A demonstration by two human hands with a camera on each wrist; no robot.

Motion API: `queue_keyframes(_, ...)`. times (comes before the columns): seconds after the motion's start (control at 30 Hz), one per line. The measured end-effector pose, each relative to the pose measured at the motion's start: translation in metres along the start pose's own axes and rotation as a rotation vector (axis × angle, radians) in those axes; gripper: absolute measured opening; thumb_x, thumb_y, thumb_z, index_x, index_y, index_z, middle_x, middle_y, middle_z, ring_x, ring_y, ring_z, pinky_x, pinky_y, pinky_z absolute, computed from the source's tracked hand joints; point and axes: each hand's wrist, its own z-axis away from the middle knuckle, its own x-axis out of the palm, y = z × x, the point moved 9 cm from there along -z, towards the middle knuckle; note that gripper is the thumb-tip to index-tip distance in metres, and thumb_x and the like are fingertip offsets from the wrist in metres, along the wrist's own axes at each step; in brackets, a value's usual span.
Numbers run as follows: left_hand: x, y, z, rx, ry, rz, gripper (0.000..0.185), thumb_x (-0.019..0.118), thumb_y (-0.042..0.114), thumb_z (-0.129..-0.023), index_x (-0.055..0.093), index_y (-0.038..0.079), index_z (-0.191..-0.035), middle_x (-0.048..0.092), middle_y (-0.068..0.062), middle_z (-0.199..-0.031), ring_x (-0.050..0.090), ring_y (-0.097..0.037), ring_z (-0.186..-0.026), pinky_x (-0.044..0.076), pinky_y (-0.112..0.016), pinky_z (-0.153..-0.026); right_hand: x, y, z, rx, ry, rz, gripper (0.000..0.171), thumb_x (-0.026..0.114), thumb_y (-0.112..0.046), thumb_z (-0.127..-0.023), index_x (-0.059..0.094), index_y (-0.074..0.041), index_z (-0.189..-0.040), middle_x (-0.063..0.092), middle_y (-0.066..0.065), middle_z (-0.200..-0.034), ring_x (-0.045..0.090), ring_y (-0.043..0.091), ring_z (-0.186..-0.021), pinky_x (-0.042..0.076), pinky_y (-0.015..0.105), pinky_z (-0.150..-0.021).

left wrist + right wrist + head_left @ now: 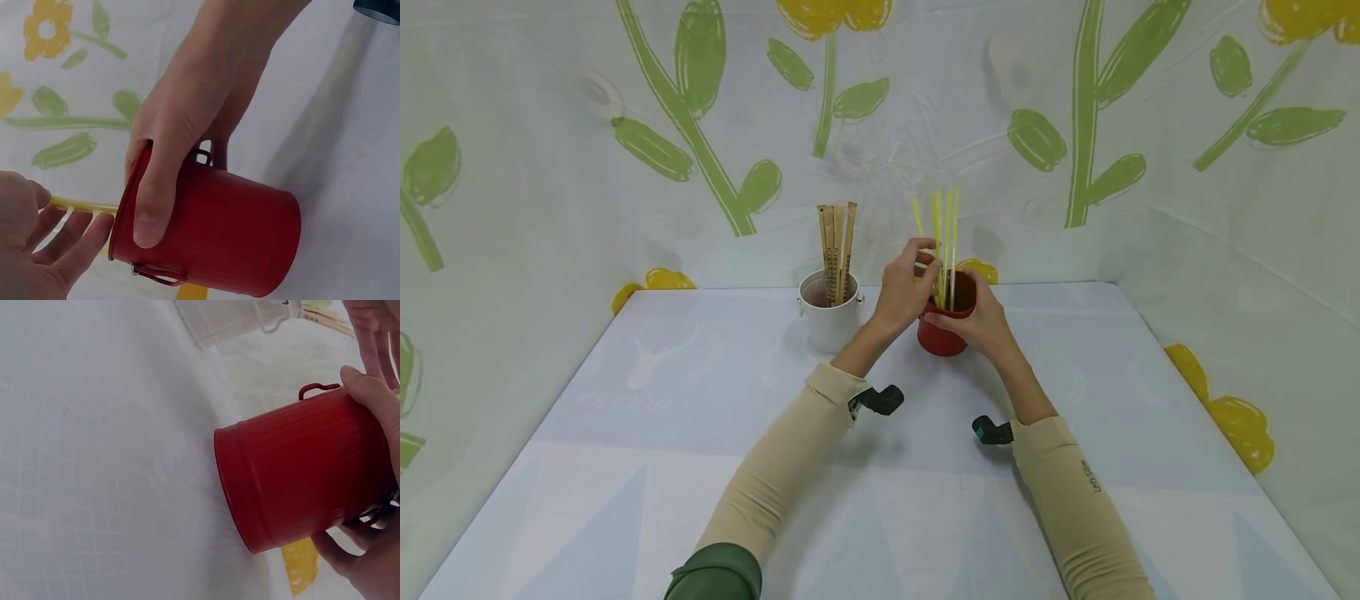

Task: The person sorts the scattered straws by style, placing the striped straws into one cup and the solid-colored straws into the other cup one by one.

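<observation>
Gripping the red metal bucket [945, 330] by its rim, the right hand [976, 324] has thumb and fingers [152, 206] wrapped round it where it stands mid-tabletop [647, 467]; the left hand [906, 287] pinches at the yellow straws [942, 242] standing in it, fingers [75, 234] loosely spread in the left wrist view. Judged step: pulling one straw from the bunch, which calls for singling one out while the bucket is steadied. Count: about five straws, one red bucket, one white bucket [830, 315] just left of it holding several paper-wrapped sticks [837, 242].
</observation>
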Motion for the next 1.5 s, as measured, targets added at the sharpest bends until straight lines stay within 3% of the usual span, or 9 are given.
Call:
queue_keyframes(0.43,0.005,0.005,0.002,0.039,-0.011,-0.084,0.024,0.058,0.014,-0.099,0.055,0.004,-0.121,0.069,-0.013,-0.102,0.071,-0.023,-0.088,0.060,-0.027,-0.072,0.000,-0.003,-0.001,-0.025,0.008,0.011,0.085,0.084,-0.033,-0.077,0.034,-0.014,-0.143,0.050,0.007,-0.139,0.049,0.025,-0.127,0.049,0.050,-0.102)
queue_keyframes(0.77,0.007,0.002,0.002,0.020,-0.026,-0.088,0.026,0.060,0.015,-0.098,0.056,0.004,-0.121,0.069,-0.013,-0.105,0.071,-0.023,-0.092,0.060,-0.027,-0.075,-0.003,0.001,-0.001,-0.019,0.007,0.018,0.086,0.084,-0.035,-0.077,0.033,-0.015,-0.144,0.049,0.007,-0.140,0.048,0.026,-0.129,0.050,0.051,-0.102)
queue_keyframes(1.5,-0.002,-0.012,0.007,0.013,0.034,-0.095,0.030,0.069,0.008,-0.091,0.063,0.001,-0.119,0.073,-0.012,-0.098,0.073,-0.022,-0.091,0.059,-0.024,-0.079,0.001,-0.001,0.001,-0.013,-0.001,0.000,0.086,0.084,-0.037,-0.076,0.033,-0.018,-0.144,0.049,0.005,-0.139,0.048,0.024,-0.129,0.048,0.051,-0.103)
